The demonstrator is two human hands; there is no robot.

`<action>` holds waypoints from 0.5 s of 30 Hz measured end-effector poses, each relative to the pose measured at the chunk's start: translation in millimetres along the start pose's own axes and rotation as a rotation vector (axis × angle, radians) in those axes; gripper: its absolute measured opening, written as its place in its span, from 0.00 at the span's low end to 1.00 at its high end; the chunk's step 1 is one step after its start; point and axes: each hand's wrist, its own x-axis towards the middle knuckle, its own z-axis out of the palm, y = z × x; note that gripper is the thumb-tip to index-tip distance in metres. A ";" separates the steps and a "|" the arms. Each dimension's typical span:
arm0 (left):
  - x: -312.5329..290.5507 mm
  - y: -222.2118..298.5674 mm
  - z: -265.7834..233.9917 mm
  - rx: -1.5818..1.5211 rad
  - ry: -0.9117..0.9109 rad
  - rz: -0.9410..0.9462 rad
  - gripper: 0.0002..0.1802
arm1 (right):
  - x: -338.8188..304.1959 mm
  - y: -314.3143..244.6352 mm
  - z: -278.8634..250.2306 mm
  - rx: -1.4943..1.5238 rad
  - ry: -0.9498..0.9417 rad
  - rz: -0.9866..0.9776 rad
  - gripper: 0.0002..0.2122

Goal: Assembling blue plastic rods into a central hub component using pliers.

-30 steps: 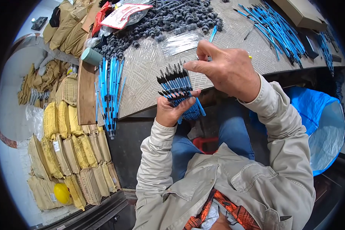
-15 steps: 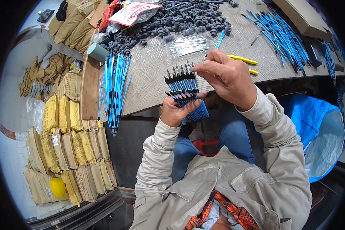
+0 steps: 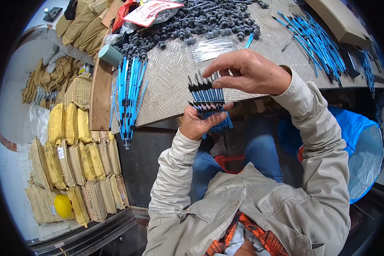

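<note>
My left hand (image 3: 196,125) is closed round a bundle of thin blue tubes (image 3: 207,94) with black collars and thin pointed tips standing upward. The bundle is raised in front of the table's near edge, and its lower ends show below my fingers. My right hand (image 3: 256,72) hovers at the top of the bundle, palm down. Its index finger and thumb are apart, on either side of some tips; whether they touch them I cannot tell. Beyond it lies a clear packet of thin silvery pins (image 3: 213,47) on the patterned tabletop (image 3: 168,81).
A heap of black fittings (image 3: 200,21) covers the back of the table. Blue tubes (image 3: 128,98) hang over its left edge; more blue tubes (image 3: 320,47) lie right, beside a cardboard box (image 3: 339,21). A blue sack (image 3: 362,141) stands low right. Wrapped packages (image 3: 79,162) are stacked left.
My right hand has spread from a pinch at the tips and shifted over the bundle, its forearm swinging farther up. The yellow-handled tool is now hidden. My left hand keeps its hold.
</note>
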 end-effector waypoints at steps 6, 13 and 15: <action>1.6 -1.1 1.5 -0.138 0.008 -0.002 0.12 | 6.2 3.5 -2.8 0.143 -0.063 -0.002 0.08; 1.2 -1.2 -5.2 -0.085 -0.050 -0.040 0.14 | 6.2 7.5 0.2 0.256 -0.089 0.001 0.07; 1.0 -1.4 -5.3 -0.082 -0.061 -0.047 0.14 | 6.8 8.2 1.5 0.252 -0.078 -0.008 0.07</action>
